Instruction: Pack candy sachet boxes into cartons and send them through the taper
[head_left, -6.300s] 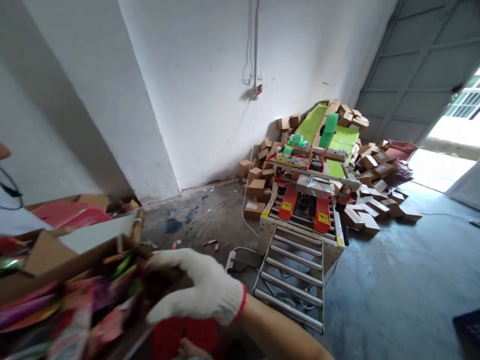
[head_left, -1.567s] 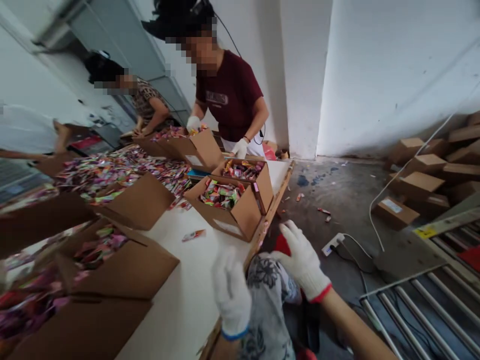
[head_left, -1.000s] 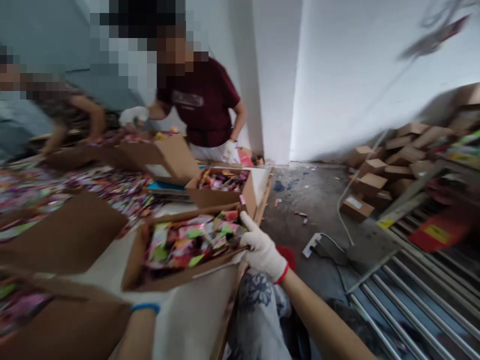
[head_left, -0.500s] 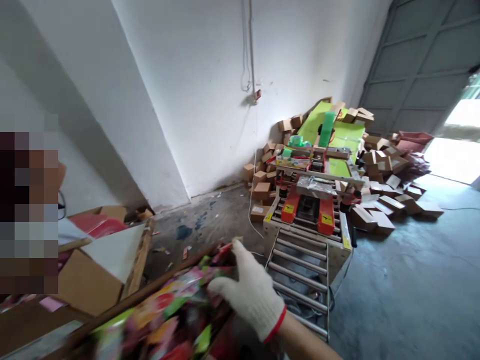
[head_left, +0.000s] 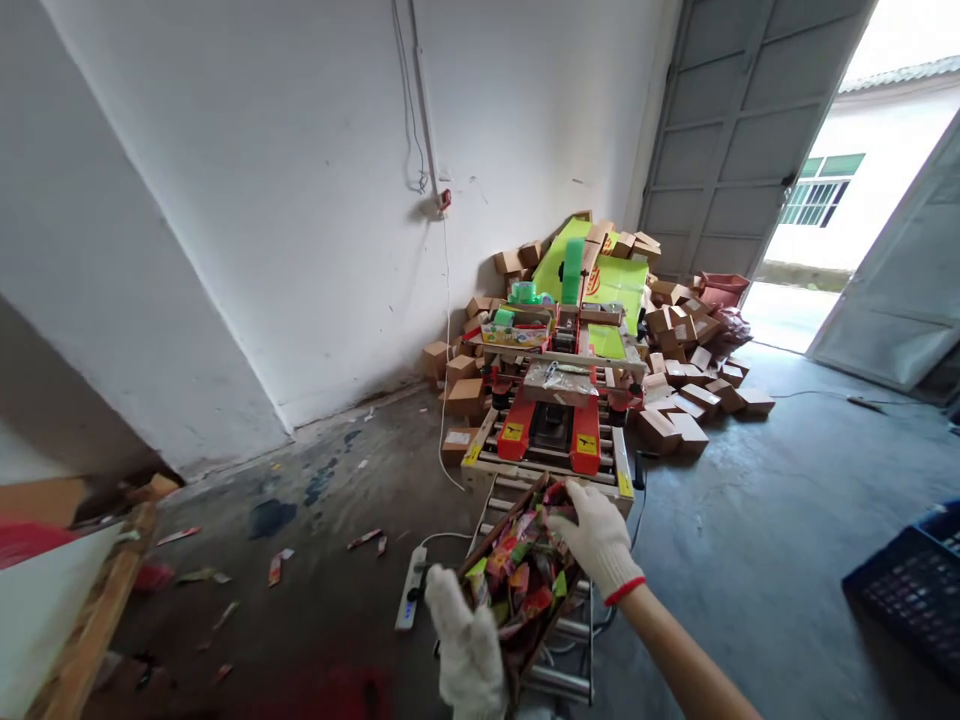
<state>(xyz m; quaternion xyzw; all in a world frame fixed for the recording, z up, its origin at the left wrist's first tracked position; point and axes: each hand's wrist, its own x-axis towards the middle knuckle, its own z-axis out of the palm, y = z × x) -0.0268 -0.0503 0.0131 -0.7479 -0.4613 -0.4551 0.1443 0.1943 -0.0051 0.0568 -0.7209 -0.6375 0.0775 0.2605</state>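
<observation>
Item: one open cardboard box (head_left: 496, 540), tilted in view, filled with small wrapped packets (head_left: 519, 570) in red, pink and green. Location: over the roller track (head_left: 556, 680), directly before the machine (head_left: 559, 380) with orange-red guides; whether its base bears on the rollers cannot be told.

Right hand (head_left: 596, 538): white glove, red cuff; grip grasping the box at its far right corner, thumb over the packets.
Left hand (head_left: 466, 645): white glove, blurred; fingers raised at the box's near left side; firmness of grip cannot be told.

Changes since half a second earlier: box shifted from left of the track to over it; left hand now visible; view swung right, leaving one wood-edged corner of the white surface (head_left: 52, 592) and bringing in a blue crate (head_left: 911, 590).

Surroundings: white power strip (head_left: 410, 590) on the floor, left of the box; stray packets (head_left: 276, 568) farther left; carton heaps, left (head_left: 465, 397) and right (head_left: 679, 430) of the machine.
</observation>
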